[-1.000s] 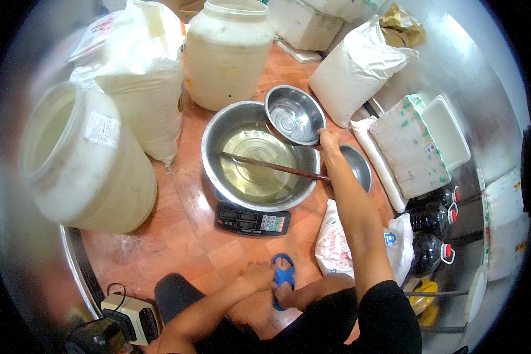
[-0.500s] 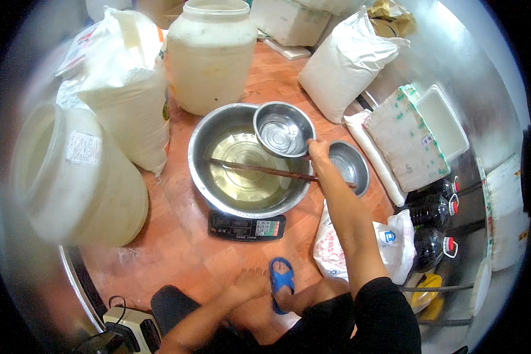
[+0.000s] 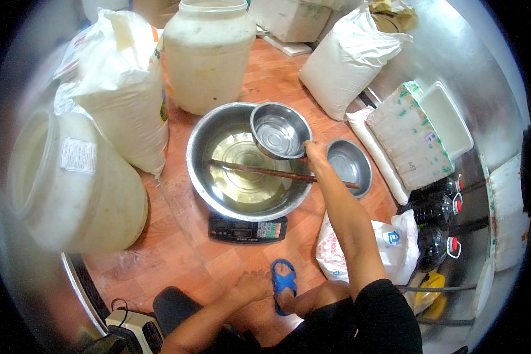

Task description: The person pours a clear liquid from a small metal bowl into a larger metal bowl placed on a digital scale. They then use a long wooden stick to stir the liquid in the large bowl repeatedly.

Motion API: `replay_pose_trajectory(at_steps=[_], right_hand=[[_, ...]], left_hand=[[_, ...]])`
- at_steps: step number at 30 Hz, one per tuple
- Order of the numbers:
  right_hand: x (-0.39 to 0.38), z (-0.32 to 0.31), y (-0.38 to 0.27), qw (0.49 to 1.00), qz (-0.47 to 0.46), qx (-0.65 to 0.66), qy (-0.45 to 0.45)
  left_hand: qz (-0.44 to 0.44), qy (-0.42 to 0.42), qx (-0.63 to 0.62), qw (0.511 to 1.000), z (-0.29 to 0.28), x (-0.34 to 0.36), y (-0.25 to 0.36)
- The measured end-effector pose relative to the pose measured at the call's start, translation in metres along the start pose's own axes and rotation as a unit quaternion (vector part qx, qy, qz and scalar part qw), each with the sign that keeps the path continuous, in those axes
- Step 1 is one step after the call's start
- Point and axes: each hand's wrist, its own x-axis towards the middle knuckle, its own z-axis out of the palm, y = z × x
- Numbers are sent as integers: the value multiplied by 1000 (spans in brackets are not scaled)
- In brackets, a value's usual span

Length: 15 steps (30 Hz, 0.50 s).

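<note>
My right hand (image 3: 315, 154) grips the near right rim of a small steel bowl (image 3: 280, 133), which is tilted over the right part of a large steel basin (image 3: 196, 177). Pale yellowish liquid (image 3: 242, 192) stands in the basin. A long brown wooden stick (image 3: 259, 171) lies across it, its right end reaching over a second steel bowl (image 3: 355, 168) on the floor. Under the basin's near edge is a black digital scale (image 3: 246, 230) with a keypad. My left hand (image 3: 251, 288) rests low, beside a foot in a blue sandal (image 3: 283, 280); its fingers are hard to make out.
A white plastic barrel (image 3: 206, 65), another barrel (image 3: 88, 194) and a white sack (image 3: 121, 100) stand left and behind. To the right are another sack (image 3: 345, 65), a foam box (image 3: 413, 138), dark bottles with red caps (image 3: 433, 209) and a white plastic bag (image 3: 389, 242).
The small bowl in my right hand has shifted very slightly left and looks a little more tilted. The whole view has moved slightly; my left hand stays low.
</note>
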Motion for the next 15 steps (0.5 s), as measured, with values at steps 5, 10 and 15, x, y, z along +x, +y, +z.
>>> replay_pose_trajectory(at_steps=[5, 10, 15], right_hand=[[39, -32, 9, 999, -31, -19, 10], [10, -3, 8, 999, 25, 5, -36], [6, -5, 0, 999, 13, 18, -32]], left_hand=[[40, 47, 3, 998, 3, 19, 7], [30, 115, -5, 993, 12, 1, -2], [39, 115, -20, 992, 9, 4, -1]])
